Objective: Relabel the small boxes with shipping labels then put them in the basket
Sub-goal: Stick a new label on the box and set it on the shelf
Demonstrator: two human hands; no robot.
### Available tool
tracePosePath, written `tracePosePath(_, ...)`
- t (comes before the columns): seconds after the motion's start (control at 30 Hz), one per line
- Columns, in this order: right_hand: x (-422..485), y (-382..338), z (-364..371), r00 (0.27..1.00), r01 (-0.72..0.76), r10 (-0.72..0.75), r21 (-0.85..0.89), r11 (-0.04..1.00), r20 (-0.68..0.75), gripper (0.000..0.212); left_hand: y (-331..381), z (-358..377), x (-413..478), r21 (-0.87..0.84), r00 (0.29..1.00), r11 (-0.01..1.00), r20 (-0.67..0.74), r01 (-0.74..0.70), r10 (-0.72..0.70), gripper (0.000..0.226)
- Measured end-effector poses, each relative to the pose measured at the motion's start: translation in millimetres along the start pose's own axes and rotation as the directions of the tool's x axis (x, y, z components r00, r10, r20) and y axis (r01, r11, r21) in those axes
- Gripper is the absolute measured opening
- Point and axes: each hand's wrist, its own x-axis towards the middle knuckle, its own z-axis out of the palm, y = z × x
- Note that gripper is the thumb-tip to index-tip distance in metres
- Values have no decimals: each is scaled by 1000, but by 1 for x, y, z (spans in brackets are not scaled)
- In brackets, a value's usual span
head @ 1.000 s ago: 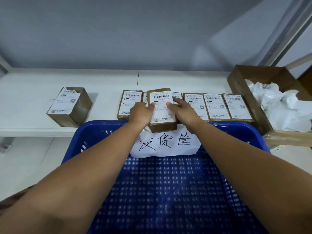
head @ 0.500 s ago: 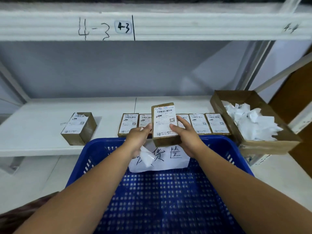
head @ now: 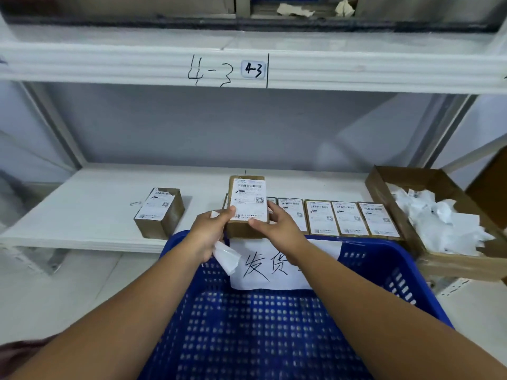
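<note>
While you are holding the small box (head: 241,230) tilted up over the far rim of the blue basket (head: 384,250), both hands are clamping its lower end. Your left hand (head: 210,229) is gripping the left corner and also trapping a strip of white backing paper (head: 226,255); your right hand (head: 277,226) is pinching the right edge, thumb on the shipping label (head: 248,200). I am advising a firm thumb sweep along the label's lower edge and corners, since those look likeliest to lift. Be bracing the box from underneath as you are pressing. Be mindful of the row of labelled boxes (head: 348,218) just behind, and be aiming the backing paper at the cardboard tray (head: 384,182) of scraps.
</note>
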Motion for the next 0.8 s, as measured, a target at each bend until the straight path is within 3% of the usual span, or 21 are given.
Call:
tracePosePath(0.17,32,-14,29,995,56,-66,-124,991,-81,58,10,-25,28,-22,998,1000,-58,-9,8,21)
tracePosePath(0.27,52,-13,47,993,76,-94,-213,974,-75,57,9,-36,46,-12,996,1000,-86,-29,28,11)
tracePosePath(0.4,74,-6,71,993,113,-115,-369,923,18,51,-1,-57,77,-22,982,999,-185,-34,29,31)
tracePosePath(0.53,93,3,88,989,109,-60,-399,910,134,58,-7,-72,102,33,973,998,-227,-46,52,20)
tracePosePath(0.67,105,8,98,978,115,-9,-499,859,210,65,-18,-81,120,93,959,995,-276,-41,65,32)
tracePosePath(0.8,117,20,101,967,95,48,-531,842,251,71,-26,-85,134,101,955,995,-295,-9,39,27)
